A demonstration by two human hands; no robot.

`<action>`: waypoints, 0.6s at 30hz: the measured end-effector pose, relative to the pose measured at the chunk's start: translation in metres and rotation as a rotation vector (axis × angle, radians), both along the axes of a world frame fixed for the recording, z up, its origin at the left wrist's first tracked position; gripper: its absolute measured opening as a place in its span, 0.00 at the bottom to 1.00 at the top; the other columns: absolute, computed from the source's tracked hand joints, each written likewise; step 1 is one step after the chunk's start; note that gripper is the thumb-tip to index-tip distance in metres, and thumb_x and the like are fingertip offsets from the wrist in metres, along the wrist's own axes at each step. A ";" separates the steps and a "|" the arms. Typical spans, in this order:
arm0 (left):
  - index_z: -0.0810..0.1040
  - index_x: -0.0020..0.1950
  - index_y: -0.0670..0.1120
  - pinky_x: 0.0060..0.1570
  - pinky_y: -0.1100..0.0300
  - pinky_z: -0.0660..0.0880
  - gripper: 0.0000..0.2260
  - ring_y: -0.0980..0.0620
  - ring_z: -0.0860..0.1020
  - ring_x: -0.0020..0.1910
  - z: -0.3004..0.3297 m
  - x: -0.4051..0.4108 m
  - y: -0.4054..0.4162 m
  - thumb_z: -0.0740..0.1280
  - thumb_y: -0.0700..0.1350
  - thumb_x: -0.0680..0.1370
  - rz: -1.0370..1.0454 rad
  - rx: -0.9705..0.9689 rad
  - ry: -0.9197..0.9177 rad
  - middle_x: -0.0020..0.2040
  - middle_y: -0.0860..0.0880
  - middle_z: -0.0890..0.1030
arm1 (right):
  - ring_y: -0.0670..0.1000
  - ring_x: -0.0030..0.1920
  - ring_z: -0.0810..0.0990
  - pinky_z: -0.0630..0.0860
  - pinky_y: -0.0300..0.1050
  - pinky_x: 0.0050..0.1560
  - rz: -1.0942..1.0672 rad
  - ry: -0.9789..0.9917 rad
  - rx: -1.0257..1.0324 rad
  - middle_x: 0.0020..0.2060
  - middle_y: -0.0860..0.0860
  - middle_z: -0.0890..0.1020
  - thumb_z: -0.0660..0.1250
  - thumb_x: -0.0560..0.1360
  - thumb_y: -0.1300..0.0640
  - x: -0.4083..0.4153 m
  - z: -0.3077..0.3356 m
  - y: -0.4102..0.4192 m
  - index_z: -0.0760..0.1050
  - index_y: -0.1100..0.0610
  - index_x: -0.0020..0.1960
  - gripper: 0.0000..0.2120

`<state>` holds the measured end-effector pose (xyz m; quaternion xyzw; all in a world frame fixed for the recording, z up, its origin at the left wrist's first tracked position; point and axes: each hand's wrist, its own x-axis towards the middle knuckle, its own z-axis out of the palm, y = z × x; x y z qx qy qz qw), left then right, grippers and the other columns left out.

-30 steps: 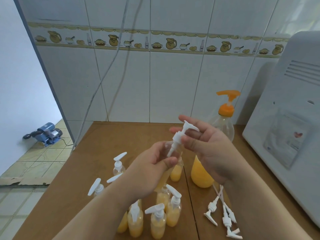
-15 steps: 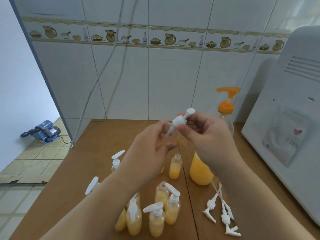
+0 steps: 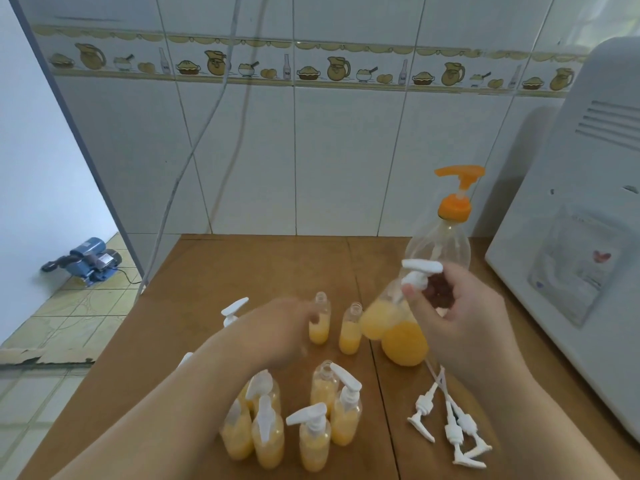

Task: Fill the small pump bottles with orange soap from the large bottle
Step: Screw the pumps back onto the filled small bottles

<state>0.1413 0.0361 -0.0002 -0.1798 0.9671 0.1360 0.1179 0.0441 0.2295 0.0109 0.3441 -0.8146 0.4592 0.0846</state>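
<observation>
Gripping tilted, half-full small bottle [image 3: 384, 317] | right hand [image 3: 460, 320] | left hand [image 3: 277, 330] blurred, fingers unclear

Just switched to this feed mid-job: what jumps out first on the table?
The large bottle with its orange pump stands at the right rear, soap only in its lower part. In front of it the right hand holds a small capped bottle tilted. The blurred left hand reaches toward two uncapped small bottles mid-table.
</observation>
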 end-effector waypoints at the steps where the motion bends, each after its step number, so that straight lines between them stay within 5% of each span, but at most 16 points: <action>1: 0.65 0.71 0.56 0.61 0.57 0.72 0.25 0.51 0.72 0.64 -0.005 -0.004 0.001 0.65 0.40 0.76 -0.030 0.002 -0.125 0.68 0.53 0.70 | 0.39 0.41 0.76 0.73 0.30 0.36 -0.012 -0.031 0.044 0.37 0.43 0.78 0.68 0.74 0.51 -0.002 -0.009 0.003 0.74 0.44 0.46 0.04; 4: 0.62 0.73 0.57 0.58 0.57 0.73 0.29 0.49 0.72 0.64 -0.017 -0.019 0.007 0.67 0.40 0.76 -0.124 0.015 -0.358 0.70 0.53 0.70 | 0.41 0.37 0.76 0.73 0.33 0.36 -0.012 -0.113 0.191 0.36 0.44 0.78 0.67 0.75 0.51 -0.001 -0.040 0.002 0.74 0.45 0.45 0.02; 9: 0.64 0.73 0.55 0.54 0.54 0.75 0.29 0.47 0.76 0.59 -0.029 -0.036 0.017 0.69 0.43 0.75 -0.265 -0.002 -0.447 0.64 0.50 0.75 | 0.44 0.40 0.74 0.68 0.35 0.38 0.079 -0.181 0.309 0.40 0.45 0.77 0.64 0.77 0.51 0.005 -0.093 -0.010 0.76 0.48 0.47 0.03; 13: 0.68 0.70 0.53 0.44 0.58 0.72 0.25 0.48 0.76 0.54 -0.038 -0.037 0.017 0.70 0.43 0.74 -0.273 0.019 -0.428 0.59 0.49 0.77 | 0.42 0.44 0.74 0.68 0.31 0.42 0.100 -0.208 0.258 0.42 0.43 0.77 0.65 0.77 0.52 0.010 -0.104 -0.013 0.75 0.47 0.51 0.03; 18: 0.72 0.68 0.54 0.41 0.61 0.72 0.24 0.51 0.75 0.47 -0.045 -0.033 0.010 0.71 0.45 0.73 -0.176 0.047 -0.302 0.55 0.53 0.76 | 0.38 0.49 0.72 0.65 0.28 0.46 -0.020 -0.293 0.323 0.50 0.38 0.75 0.69 0.74 0.61 -0.015 -0.098 0.014 0.72 0.45 0.62 0.21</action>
